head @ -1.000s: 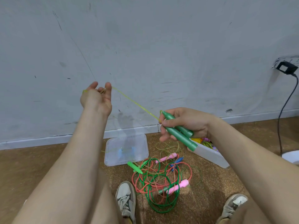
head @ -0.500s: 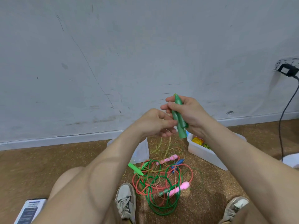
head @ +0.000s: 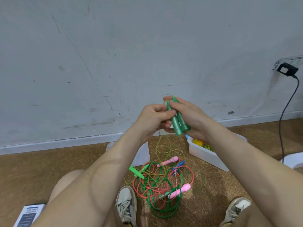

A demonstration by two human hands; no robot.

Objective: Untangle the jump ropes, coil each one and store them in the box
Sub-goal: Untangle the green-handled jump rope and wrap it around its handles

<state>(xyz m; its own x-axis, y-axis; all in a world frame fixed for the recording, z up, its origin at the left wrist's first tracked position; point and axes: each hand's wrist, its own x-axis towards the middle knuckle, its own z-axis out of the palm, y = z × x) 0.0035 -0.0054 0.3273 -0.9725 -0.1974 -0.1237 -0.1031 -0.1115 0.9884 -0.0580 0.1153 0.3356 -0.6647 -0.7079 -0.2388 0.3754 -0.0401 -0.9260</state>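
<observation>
Floor [head: 49,169], left edge to right edge:

1. A printed booklet [head: 29,213] lies at the lower left corner, beside the person's knee.
2. A clear lid [head: 144,154] lies near the wall [head: 114,54], partly hidden by the left forearm.
3. The left hand [head: 154,118] is raised in front of the wall. Its fingers are curled and its thumb presses against the nearer of the two green handles [head: 177,123]. Whether cord is also pinched under the fingers cannot be determined.
4. The right hand [head: 193,118] wraps both handles, held side by side and roughly upright, tips up.
5. The yellow-green rope [head: 161,145] hangs slack from the hands to the floor and runs into the tangle [head: 162,184] of red and green ropes with pink handles, between the shoes.
6. The white box [head: 206,157] stands right of the tangle, near the wall, with coiled ropes already inside.

Change: one second ago the left hand was extended far to the left, drawing the cord taut from the handles. It has now returned to meet the right hand.

Assessment: one length of cord appears to have been gathered as a loop. Coiling is under way but incomplete, as the cord trails into the tangle.
</observation>
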